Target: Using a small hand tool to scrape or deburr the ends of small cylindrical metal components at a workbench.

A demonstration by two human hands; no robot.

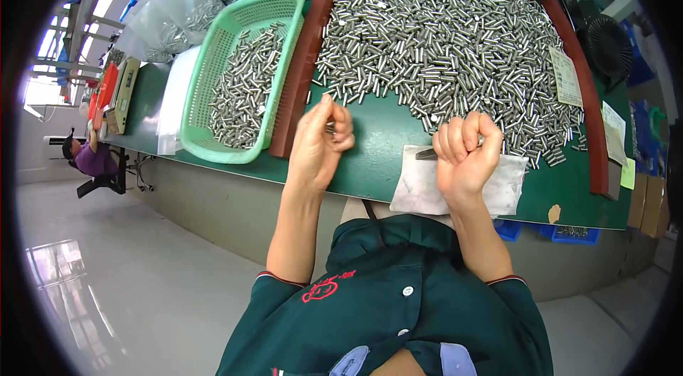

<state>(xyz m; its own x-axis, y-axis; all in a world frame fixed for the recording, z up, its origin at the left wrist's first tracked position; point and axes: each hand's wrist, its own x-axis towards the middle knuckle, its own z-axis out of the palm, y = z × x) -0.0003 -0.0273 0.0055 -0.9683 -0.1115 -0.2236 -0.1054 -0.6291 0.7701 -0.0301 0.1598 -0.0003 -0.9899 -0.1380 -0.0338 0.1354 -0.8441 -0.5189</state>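
Observation:
A wide heap of small, shiny metal pins [441, 41] lies spread over the green table. My left hand [320, 140] is raised at the heap's near left edge, fingers curled in. A bit of grey metal shows inside its curl, too small to name. My right hand [466, 155] is closed in a fist above a white cloth [413, 187] at the table's front edge. From the fist's left side sticks the flat end of a slim grey metal tool [425, 154]; the rest is mostly hidden by my fingers.
Dark red wooden rails [290, 102] border the heap. Left of them stands a green plastic basket [191, 116] with more pins. A paper slip [565, 76] rests at the heap's right edge, near a black fan [606, 49]. Far left, a person in purple [96, 159] sits.

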